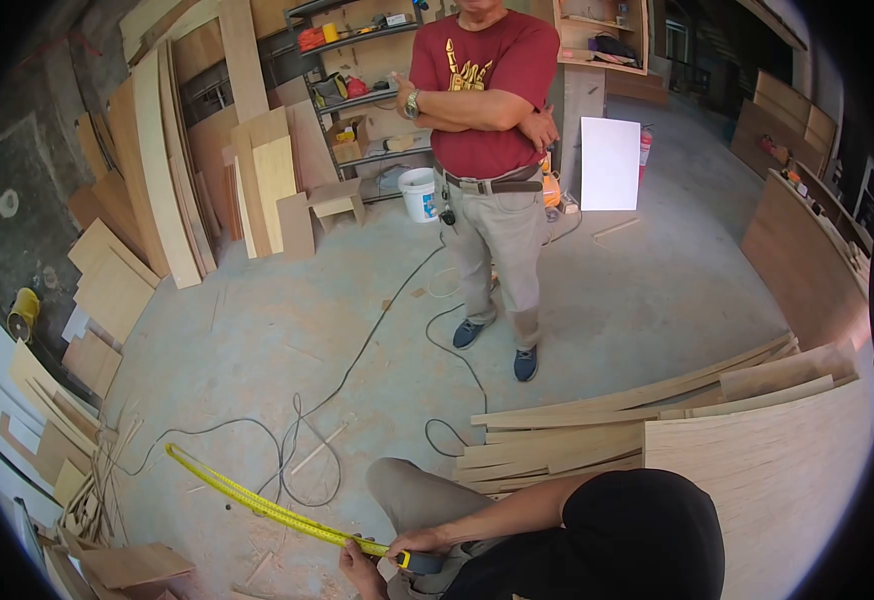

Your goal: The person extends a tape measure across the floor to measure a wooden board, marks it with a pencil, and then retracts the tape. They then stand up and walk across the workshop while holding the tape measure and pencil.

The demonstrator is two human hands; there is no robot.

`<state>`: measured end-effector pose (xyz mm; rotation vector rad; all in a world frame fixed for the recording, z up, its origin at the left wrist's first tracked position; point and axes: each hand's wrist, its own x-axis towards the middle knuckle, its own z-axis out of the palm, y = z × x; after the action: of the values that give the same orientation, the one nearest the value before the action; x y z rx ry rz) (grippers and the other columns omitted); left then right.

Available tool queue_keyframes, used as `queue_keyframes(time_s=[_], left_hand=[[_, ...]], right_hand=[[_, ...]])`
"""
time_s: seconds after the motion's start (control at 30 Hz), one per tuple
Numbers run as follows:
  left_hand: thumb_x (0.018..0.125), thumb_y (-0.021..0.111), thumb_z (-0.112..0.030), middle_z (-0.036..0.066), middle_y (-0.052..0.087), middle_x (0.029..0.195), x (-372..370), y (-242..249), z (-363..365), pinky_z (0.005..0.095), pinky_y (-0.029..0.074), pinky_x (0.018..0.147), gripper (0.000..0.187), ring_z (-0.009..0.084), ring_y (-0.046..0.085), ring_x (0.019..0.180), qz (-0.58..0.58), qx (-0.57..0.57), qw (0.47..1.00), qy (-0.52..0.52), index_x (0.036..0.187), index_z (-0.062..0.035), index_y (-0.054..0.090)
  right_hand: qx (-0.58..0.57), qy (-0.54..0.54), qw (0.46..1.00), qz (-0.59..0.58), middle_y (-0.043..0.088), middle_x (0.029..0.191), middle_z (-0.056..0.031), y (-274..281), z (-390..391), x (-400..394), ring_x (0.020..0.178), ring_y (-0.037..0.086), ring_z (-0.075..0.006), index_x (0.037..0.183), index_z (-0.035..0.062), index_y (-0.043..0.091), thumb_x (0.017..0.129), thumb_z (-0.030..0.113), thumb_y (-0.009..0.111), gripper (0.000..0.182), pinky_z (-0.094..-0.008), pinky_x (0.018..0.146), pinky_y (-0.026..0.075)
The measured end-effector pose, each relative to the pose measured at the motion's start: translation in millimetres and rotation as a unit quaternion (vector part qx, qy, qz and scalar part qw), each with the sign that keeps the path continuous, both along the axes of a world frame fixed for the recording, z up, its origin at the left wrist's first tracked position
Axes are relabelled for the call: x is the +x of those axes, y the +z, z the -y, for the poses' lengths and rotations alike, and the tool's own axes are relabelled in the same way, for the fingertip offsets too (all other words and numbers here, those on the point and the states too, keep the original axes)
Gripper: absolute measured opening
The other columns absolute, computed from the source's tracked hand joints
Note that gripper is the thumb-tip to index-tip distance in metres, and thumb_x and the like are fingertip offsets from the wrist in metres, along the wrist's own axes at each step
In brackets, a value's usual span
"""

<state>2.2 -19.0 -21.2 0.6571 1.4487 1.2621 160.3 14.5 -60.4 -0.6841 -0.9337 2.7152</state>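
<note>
My right hand (425,543) is closed around the black and yellow case of a tape measure (421,562), low in the view over my lap. From the case a long yellow blade (267,507) runs out to the left above the floor. It looks doubled back on itself, with a bend at its far left end. Close to the case, my left hand (361,566) pinches the blade between its fingers. Part of that hand is cut off by the bottom edge of the view.
A person (487,150) with folded arms stands ahead. Black cable (357,355) loops across the dusty floor. Stacked wood strips (577,445) lie at right. Boards (172,170) lean at the back left, near metal shelves (377,100) and a white bucket (419,196).
</note>
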Motion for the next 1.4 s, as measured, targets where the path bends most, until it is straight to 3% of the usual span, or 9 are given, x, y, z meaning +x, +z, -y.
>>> queue_keyframes(time_s=[0.13, 0.23, 0.33, 0.77, 0.93, 1.03, 1.13, 1.17, 1.4], left_hand=[[0.096, 0.049, -0.03, 0.01, 0.06, 0.079, 7, -7, -5, 0.0312, 0.055, 0.059, 0.029, 0.0185, 0.062, 0.071, 0.032, 0.034, 0.997, 0.056, 0.092, -0.0014, 0.053], [0.092, 0.055, -0.031, 0.013, 0.061, 0.096, 2, 4, -1, 0.034, 0.052, 0.069, 0.04, 0.0215, 0.059, 0.084, -0.008, 0.001, 1.0, 0.009, 0.111, 0.0036, 0.056], [0.097, 0.049, -0.03, 0.01, 0.06, 0.078, 2, -23, -4, 0.03, 0.054, 0.058, 0.029, 0.0176, 0.061, 0.067, 0.003, 0.058, 0.997, 0.052, 0.091, -0.0013, 0.053], [0.097, 0.049, -0.027, 0.01, 0.059, 0.069, -6, -44, -9, 0.0289, 0.051, 0.053, 0.03, 0.0165, 0.059, 0.06, -0.048, 0.083, 0.993, 0.066, 0.084, 0.0004, 0.052], [0.097, 0.049, -0.028, 0.009, 0.059, 0.067, 2, -18, -5, 0.0267, 0.048, 0.05, 0.032, 0.0147, 0.058, 0.058, -0.062, 0.073, 0.994, 0.058, 0.081, 0.0004, 0.052], [0.096, 0.05, -0.028, 0.008, 0.058, 0.062, -5, -9, -4, 0.0259, 0.043, 0.047, 0.036, 0.0141, 0.057, 0.055, -0.14, 0.052, 0.989, 0.016, 0.076, 0.0013, 0.054], [0.094, 0.051, -0.034, 0.005, 0.054, 0.054, -16, 2, -11, 0.0276, 0.04, 0.043, 0.04, 0.0135, 0.05, 0.045, -0.299, 0.068, 0.95, -0.062, 0.07, -0.0022, 0.054], [0.092, 0.055, -0.032, 0.009, 0.058, 0.052, -19, 8, -13, 0.0269, 0.042, 0.045, 0.043, 0.0133, 0.054, 0.047, -0.336, 0.058, 0.937, -0.068, 0.066, 0.0029, 0.058], [0.09, 0.061, -0.029, 0.007, 0.058, 0.055, -25, 6, -20, 0.0252, 0.042, 0.046, 0.037, 0.0112, 0.054, 0.049, -0.276, 0.007, 0.953, -0.127, 0.069, 0.001, 0.057]], right_hand=[[-0.007, 0.01, 1.0, -0.013, 0.052, 0.065, 0.0047, 0, -2, 1, 0.051, 0.047, -0.0056, 0.082, 0.0101, 0.061, 0.092, 0.032, 0.051, 0.026, -0.0241, 0.047, 0.038], [-0.007, 0.015, 1.0, -0.023, 0.053, 0.066, 0.0043, 1, -2, 1, 0.053, 0.047, -0.0059, 0.083, 0.0096, 0.061, 0.093, 0.035, 0.05, 0.03, -0.0238, 0.048, 0.039], [0.002, 0.012, 1.0, -0.025, 0.054, 0.068, 0.004, 10, -1, 3, 0.054, 0.048, -0.0061, 0.083, 0.0094, 0.062, 0.093, 0.037, 0.05, 0.031, -0.0234, 0.05, 0.039], [0.044, 0.016, 0.999, -0.004, 0.054, 0.067, 0.0019, 28, -3, 7, 0.055, 0.05, -0.0064, 0.078, 0.0084, 0.059, 0.094, 0.039, 0.05, 0.035, -0.0223, 0.05, 0.04], [0.055, 0.013, 0.998, 0.001, 0.053, 0.067, 0.002, 23, -1, 4, 0.057, 0.05, -0.0062, 0.079, 0.0087, 0.059, 0.093, 0.038, 0.05, 0.034, -0.0218, 0.051, 0.039], [0.046, 0.016, 0.999, 0.009, 0.053, 0.068, 0.002, 17, 2, 3, 0.057, 0.05, -0.0061, 0.079, 0.0091, 0.059, 0.093, 0.037, 0.05, 0.033, -0.0218, 0.052, 0.04], [0.041, 0.014, 0.999, 0.013, 0.052, 0.069, 0.0019, 14, 0, 5, 0.058, 0.049, -0.0064, 0.08, 0.0095, 0.058, 0.093, 0.036, 0.05, 0.031, -0.022, 0.053, 0.04], [0.039, 0.013, 0.999, 0.011, 0.052, 0.069, 0.0018, 13, -1, 5, 0.058, 0.049, -0.0065, 0.08, 0.0096, 0.058, 0.093, 0.035, 0.05, 0.03, -0.0222, 0.054, 0.04], [-0.019, 0.02, 0.999, -0.019, 0.054, 0.069, -0.0007, -10, -8, 1, 0.061, 0.053, -0.0089, 0.081, 0.0091, 0.057, 0.091, 0.034, 0.05, 0.028, -0.0236, 0.056, 0.042]])
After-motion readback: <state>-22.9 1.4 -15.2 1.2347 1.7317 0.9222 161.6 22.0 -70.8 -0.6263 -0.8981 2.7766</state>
